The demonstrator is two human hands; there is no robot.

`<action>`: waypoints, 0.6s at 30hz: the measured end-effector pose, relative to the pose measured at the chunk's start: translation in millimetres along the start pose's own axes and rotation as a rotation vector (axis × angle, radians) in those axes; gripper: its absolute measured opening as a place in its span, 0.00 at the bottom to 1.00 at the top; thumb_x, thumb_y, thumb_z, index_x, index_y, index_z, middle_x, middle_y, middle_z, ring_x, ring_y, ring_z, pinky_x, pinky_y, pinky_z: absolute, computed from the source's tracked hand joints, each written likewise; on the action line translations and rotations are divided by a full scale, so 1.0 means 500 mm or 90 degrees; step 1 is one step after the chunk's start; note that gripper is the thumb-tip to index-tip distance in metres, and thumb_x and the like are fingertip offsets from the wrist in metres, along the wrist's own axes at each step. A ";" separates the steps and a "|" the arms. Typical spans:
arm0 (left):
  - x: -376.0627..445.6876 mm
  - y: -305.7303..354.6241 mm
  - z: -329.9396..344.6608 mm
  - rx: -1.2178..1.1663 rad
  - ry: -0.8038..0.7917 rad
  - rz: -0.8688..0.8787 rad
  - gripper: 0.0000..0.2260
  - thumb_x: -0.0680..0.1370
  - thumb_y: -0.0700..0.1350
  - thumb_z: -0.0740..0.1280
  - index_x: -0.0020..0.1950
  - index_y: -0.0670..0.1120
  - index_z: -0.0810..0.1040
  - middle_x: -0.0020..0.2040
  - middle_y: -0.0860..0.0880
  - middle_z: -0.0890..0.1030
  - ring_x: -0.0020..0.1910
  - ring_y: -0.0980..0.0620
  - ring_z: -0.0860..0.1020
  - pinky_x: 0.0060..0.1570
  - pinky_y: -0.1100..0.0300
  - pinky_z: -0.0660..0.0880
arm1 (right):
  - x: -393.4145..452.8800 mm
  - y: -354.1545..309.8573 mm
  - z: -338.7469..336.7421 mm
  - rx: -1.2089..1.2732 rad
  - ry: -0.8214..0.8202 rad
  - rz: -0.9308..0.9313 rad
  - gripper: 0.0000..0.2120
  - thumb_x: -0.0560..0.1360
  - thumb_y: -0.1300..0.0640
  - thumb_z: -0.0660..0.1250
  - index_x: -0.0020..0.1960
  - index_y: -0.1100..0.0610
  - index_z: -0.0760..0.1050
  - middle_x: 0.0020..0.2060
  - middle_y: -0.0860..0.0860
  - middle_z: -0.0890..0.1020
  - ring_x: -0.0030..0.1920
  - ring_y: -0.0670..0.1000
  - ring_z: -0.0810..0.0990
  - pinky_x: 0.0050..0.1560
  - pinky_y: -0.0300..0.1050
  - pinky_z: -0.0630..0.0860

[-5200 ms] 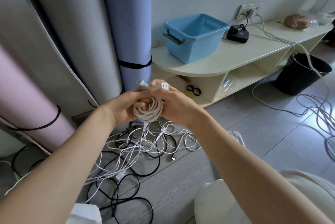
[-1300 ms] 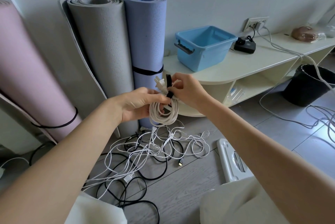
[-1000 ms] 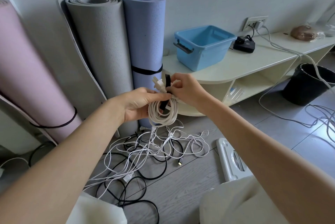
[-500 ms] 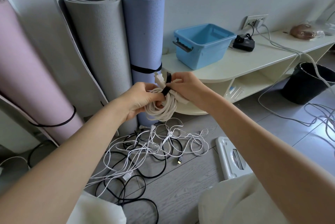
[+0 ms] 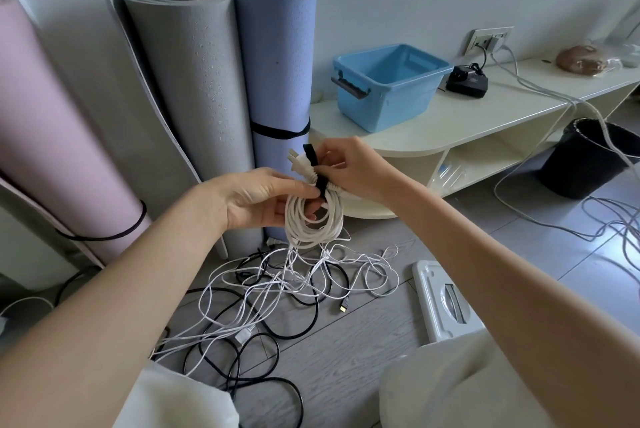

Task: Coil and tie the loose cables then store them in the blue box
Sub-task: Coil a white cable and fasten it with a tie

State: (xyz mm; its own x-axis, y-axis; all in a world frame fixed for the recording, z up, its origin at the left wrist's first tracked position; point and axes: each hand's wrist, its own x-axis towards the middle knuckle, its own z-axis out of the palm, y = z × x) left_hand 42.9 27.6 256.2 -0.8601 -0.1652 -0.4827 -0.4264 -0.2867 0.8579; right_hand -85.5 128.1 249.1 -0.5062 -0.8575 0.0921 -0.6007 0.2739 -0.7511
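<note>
Midway through the job, a person binds one white coil with a black strap; the strap is wrapped but not visibly fastened. Loose cables, white and black, lie tangled on the floor below, none coiled yet. Far right, the blue box sits on the counter and appears to hold nothing. At centre, the left hand grips the coil's top, fingers curled through its loops. Just right of it, the right hand pinches the strap's upper end against the plug end.

glossy plastic blue box, matt foam mats
</note>
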 end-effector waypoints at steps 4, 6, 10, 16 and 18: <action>0.000 0.002 0.007 -0.049 0.032 0.010 0.10 0.63 0.41 0.71 0.42 0.39 0.79 0.34 0.45 0.82 0.31 0.52 0.81 0.38 0.59 0.80 | -0.005 -0.006 -0.002 -0.035 0.019 -0.018 0.02 0.72 0.64 0.67 0.45 0.61 0.77 0.38 0.52 0.80 0.40 0.50 0.77 0.50 0.49 0.75; 0.003 0.003 0.015 -0.049 0.074 0.023 0.07 0.68 0.41 0.71 0.42 0.39 0.78 0.32 0.46 0.82 0.29 0.54 0.81 0.35 0.62 0.80 | -0.009 -0.012 -0.004 -0.062 0.033 -0.034 0.03 0.72 0.64 0.67 0.46 0.61 0.77 0.37 0.52 0.79 0.39 0.50 0.76 0.47 0.45 0.74; 0.008 0.005 0.038 -0.048 0.166 0.061 0.04 0.73 0.39 0.70 0.41 0.39 0.78 0.27 0.47 0.81 0.24 0.55 0.79 0.30 0.65 0.78 | -0.012 -0.016 -0.005 -0.132 0.074 -0.058 0.04 0.73 0.64 0.65 0.47 0.64 0.76 0.37 0.53 0.76 0.39 0.53 0.72 0.42 0.44 0.68; 0.013 0.005 0.048 -0.095 0.201 0.105 0.04 0.74 0.41 0.70 0.40 0.42 0.78 0.26 0.49 0.80 0.22 0.57 0.77 0.30 0.66 0.77 | -0.011 -0.012 -0.002 -0.096 0.121 -0.054 0.03 0.74 0.64 0.64 0.47 0.61 0.74 0.38 0.53 0.77 0.38 0.53 0.72 0.40 0.43 0.67; 0.012 0.008 0.046 -0.120 0.200 0.113 0.04 0.74 0.39 0.70 0.39 0.43 0.77 0.26 0.49 0.80 0.22 0.56 0.77 0.29 0.66 0.77 | -0.005 -0.011 -0.001 0.003 0.151 0.019 0.01 0.75 0.62 0.64 0.46 0.59 0.72 0.38 0.55 0.79 0.37 0.52 0.73 0.40 0.44 0.69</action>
State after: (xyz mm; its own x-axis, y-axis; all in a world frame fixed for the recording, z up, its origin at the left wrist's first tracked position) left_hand 29.4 47.2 260.7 -0.7760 -0.4994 -0.3853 -0.1951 -0.3909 0.8995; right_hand -81.4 129.0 253.4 -0.6551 -0.7226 0.2208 -0.5805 0.2943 -0.7592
